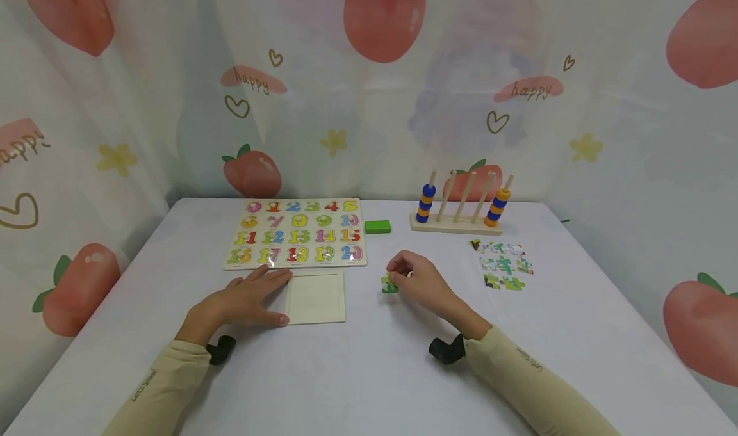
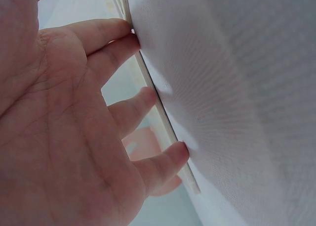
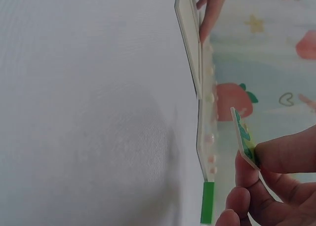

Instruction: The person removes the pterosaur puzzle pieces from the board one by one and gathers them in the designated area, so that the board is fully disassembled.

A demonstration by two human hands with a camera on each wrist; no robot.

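Observation:
My right hand [image 1: 425,283] pinches a green jigsaw piece [image 1: 389,287] between thumb and fingertips, held just over the white table. Seen from the right wrist, the piece [image 3: 243,139] is a thin tile with a printed face and a pale edge. A pale, shallow puzzle frame [image 1: 315,299] lies flat between the hands with no pieces in it. My left hand [image 1: 246,300] rests spread at its left edge, thumb near the lower left corner. Its fingertips reach the near edge of the number board [image 1: 226,267]; in the left wrist view the fingers [image 2: 126,110] look extended.
Several more jigsaw pieces [image 1: 504,265] lie grouped on the right. Behind them stands a wooden peg rack [image 1: 455,228] with blue and orange beads on its two end pegs. A green block [image 1: 377,226] sits beside the number board. A patterned curtain [image 1: 369,122] closes off the back.

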